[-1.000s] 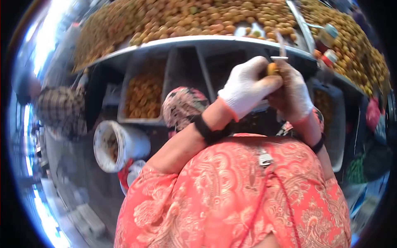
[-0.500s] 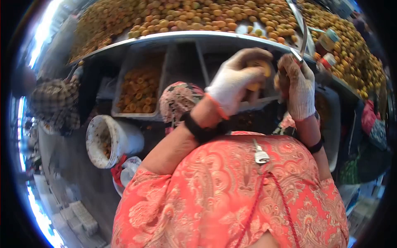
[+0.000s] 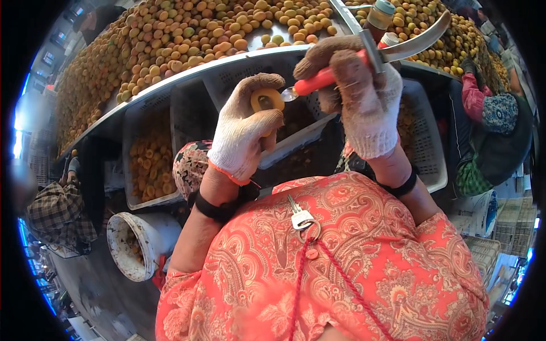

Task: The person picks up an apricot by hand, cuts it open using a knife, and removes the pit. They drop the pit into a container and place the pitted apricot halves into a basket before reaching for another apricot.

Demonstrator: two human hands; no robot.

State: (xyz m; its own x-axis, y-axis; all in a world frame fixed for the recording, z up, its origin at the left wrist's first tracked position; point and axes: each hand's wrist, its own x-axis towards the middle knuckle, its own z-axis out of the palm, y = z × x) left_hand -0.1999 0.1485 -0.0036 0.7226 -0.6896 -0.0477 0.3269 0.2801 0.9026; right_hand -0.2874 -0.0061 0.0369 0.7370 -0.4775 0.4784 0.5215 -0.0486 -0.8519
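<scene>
My left hand [image 3: 242, 128], in a stained white knit glove, grips an orange-yellow apricot [image 3: 261, 101] with a dark hollow or pit facing right. My right hand [image 3: 364, 94], gloved the same way, is closed around a red-handled knife [image 3: 315, 82]. The knife's curved metal blade [image 3: 421, 41] points up and right. From the other end of the handle, a small rounded metal tip [image 3: 289, 94] reaches toward the apricot, at or very near its right edge; contact is hard to tell.
Apricots [image 3: 187, 40] cover the metal-edged table ahead. A crate [image 3: 132, 196] of pitted fruit stands below left, beside a dirty white bucket [image 3: 116, 250]. Another crate [image 3: 439, 179] is on the right. A jar [image 3: 378, 17] sits on the table. Other people sit at both sides.
The view has shifted. My left hand has turned so the apricot's dark centre shows, and the knife's red handle and rounded tip now lie beside the fruit.
</scene>
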